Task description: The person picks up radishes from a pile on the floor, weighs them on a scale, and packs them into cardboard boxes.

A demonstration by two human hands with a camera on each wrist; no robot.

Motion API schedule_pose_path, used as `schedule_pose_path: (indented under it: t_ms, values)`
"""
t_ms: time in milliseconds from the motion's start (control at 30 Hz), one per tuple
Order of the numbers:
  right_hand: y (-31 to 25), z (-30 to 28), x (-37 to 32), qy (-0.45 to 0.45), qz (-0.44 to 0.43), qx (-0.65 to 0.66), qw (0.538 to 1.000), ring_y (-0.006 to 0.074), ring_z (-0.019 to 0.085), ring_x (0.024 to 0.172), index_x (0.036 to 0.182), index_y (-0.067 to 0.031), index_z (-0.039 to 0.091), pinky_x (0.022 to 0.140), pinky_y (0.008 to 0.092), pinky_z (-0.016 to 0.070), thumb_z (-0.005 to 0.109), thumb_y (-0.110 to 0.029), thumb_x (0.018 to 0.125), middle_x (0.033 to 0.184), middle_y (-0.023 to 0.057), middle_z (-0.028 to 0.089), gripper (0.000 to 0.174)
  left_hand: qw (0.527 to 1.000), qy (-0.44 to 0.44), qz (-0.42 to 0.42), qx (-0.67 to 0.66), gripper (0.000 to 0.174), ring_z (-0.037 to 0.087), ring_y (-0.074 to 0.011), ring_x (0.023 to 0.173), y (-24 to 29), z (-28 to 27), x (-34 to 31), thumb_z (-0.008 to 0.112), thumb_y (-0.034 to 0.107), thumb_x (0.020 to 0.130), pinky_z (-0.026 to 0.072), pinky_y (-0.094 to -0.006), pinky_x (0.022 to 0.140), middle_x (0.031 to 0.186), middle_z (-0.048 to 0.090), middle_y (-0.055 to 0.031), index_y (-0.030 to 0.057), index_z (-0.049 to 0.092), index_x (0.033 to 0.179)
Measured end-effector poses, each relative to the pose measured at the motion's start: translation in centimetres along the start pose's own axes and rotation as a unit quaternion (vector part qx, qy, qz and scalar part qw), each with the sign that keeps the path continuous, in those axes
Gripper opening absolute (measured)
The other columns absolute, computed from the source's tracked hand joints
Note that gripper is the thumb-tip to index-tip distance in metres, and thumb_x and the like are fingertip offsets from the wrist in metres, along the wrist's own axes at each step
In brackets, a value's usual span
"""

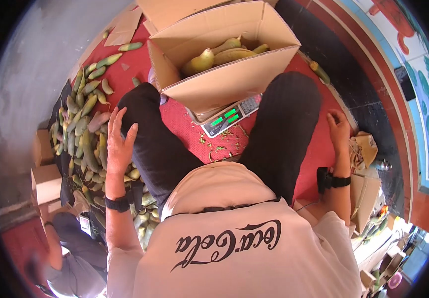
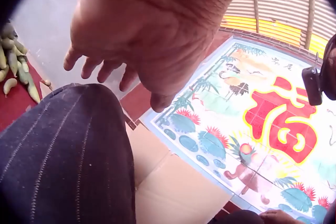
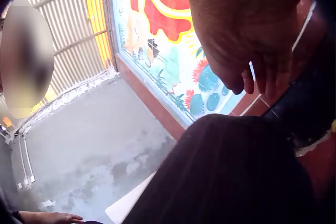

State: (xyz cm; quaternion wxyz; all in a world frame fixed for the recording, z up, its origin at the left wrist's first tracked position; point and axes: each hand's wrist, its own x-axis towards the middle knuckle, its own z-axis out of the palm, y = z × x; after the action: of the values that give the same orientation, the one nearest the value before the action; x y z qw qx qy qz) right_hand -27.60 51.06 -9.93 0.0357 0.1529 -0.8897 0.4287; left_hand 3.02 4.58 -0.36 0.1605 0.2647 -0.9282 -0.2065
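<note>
My left hand point(image 1: 119, 146) is raised beside my left knee, fingers spread and holding nothing; in the left wrist view the hand point(image 2: 142, 40) shows its palm above the dark trouser leg. On the other side my right hand point(image 1: 340, 130) hangs past my right knee, loosely bent and without an object; the right wrist view has that hand point(image 3: 247, 29) over the knee. Between my knees a cardboard box point(image 1: 229, 82) with several big yellow-green cucumber-like vegetables point(image 1: 202, 62) sits on a scale point(image 1: 213, 131) with lit green displays.
To my left lies a heap of long green vegetables point(image 1: 88, 134) on the red floor covering point(image 1: 179, 121). Another person point(image 1: 78, 256) sits behind on the left. One vegetable point(image 1: 319, 72) lies beyond my right knee. Cardboard point(image 1: 365, 196) stands at my right.
</note>
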Motion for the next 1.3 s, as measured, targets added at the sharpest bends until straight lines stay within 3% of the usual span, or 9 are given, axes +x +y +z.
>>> schedule_pose_path:
  t_ms: [67,267,400,533,633,800,933,1133,1300]
  values:
    - [2.8,0.2,-1.8,-0.005,0.044,-0.128,0.991,0.0119,0.059,0.077,0.092,0.0016,0.061,0.068,0.0226,0.0454,0.06,-0.013,0.081,0.082,0.0072,0.063,0.018,1.0,-0.004,0.003,-0.006,0.045,0.036,-0.033,0.122,0.3,0.3,0.6,0.058,0.021,0.082,0.0291,-0.038,0.1,0.132,0.037,-0.0193,0.006,0.045,0.122]
    - [8.1,-1.1,-4.6,-0.052,0.18,-0.042,0.981,0.0141,0.06,0.075,0.096,0.0015,0.061,0.066,0.026,0.0468,0.059,-0.016,0.082,0.083,0.0078,0.064,0.023,0.999,-0.008,0.025,0.025,0.042,0.035,-0.0326,0.122,0.2,0.8,1.7,0.059,0.02,0.081,0.028,-0.0385,0.101,0.131,0.038,-0.0176,0.0054,0.048,0.119]
    - [2.1,-1.8,-0.8,-0.007,0.115,0.079,0.99,0.0139,0.058,0.08,0.095,0.0022,0.06,0.072,0.0251,0.045,0.055,-0.009,0.084,0.087,0.0082,0.062,0.017,0.999,0.005,0.044,0.007,0.039,0.037,-0.0324,0.12,-0.1,1.2,2.2,0.06,0.02,0.08,0.0294,-0.0382,0.1,0.128,0.042,-0.0166,0.0048,0.051,0.115]
    - [-7.7,-1.8,2.9,0.011,-0.051,-0.034,0.998,0.0124,0.055,0.087,0.099,0.0022,0.059,0.079,0.0241,0.0431,0.052,-0.009,0.087,0.095,0.0067,0.06,0.018,0.996,0.062,-0.007,-0.061,0.035,0.049,-0.0313,0.107,-2.7,0.5,0.9,0.059,0.02,0.08,0.0381,-0.0353,0.091,0.116,0.051,-0.0178,0.0036,0.053,0.111]
    - [-9.1,-1.2,5.1,-0.002,-0.063,0.041,0.997,0.0136,0.056,0.092,0.104,0.0011,0.058,0.083,0.0246,0.0423,0.049,-0.012,0.089,0.1,0.0076,0.06,0.022,0.979,0.047,-0.181,-0.084,0.033,0.054,-0.0298,0.1,-6.6,-1.2,-2.1,0.058,0.023,0.08,0.0407,-0.0338,0.086,0.105,0.058,-0.0175,0.0024,0.056,0.106]
    - [-9.8,0.4,6.8,-0.048,-0.067,0.005,0.997,0.0161,0.057,0.095,0.106,-0.0003,0.057,0.085,0.0257,0.0415,0.047,-0.016,0.09,0.103,0.0092,0.06,0.024,0.942,0.105,-0.313,-0.058,0.03,0.06,-0.0266,0.085,-18.2,0.2,-10.2,0.057,0.026,0.08,0.0446,-0.0339,0.077,0.089,0.062,-0.0156,0.0014,0.061,0.097]
    - [-11.9,1.5,6.2,-0.054,-0.067,-0.078,0.993,0.0157,0.057,0.095,0.104,-0.0015,0.059,0.084,0.0256,0.0415,0.048,-0.017,0.089,0.101,0.0085,0.061,0.024,0.89,0.03,-0.45,-0.062,0.032,0.059,-0.0185,0.085,-21.6,2.7,-14.7,0.058,0.025,0.081,0.0441,-0.0298,0.077,0.089,0.064,-0.0104,0.0005,0.061,0.1]
    - [-12.8,2.5,6.7,-0.073,-0.116,-0.169,0.976,0.018,0.057,0.094,0.103,-0.0021,0.059,0.083,0.0265,0.0417,0.049,-0.016,0.088,0.1,0.0094,0.061,0.023,0.859,-0.043,-0.491,-0.136,0.034,0.057,-0.0187,0.092,-23.0,6.7,-15.8,0.056,0.026,0.083,0.0414,-0.0298,0.083,0.098,0.062,-0.0095,0.002,0.057,0.107]
    - [-13.2,2.9,6.7,-0.078,-0.134,-0.22,0.963,0.0202,0.057,0.093,0.101,-0.001,0.059,0.082,0.0279,0.0418,0.049,-0.014,0.088,0.098,0.0107,0.061,0.021,0.881,-0.147,-0.437,-0.106,0.035,0.056,-0.0225,0.094,-22.8,8.8,-15.1,0.054,0.028,0.083,0.0411,-0.0322,0.084,0.1,0.062,-0.0116,0.0021,0.058,0.106]
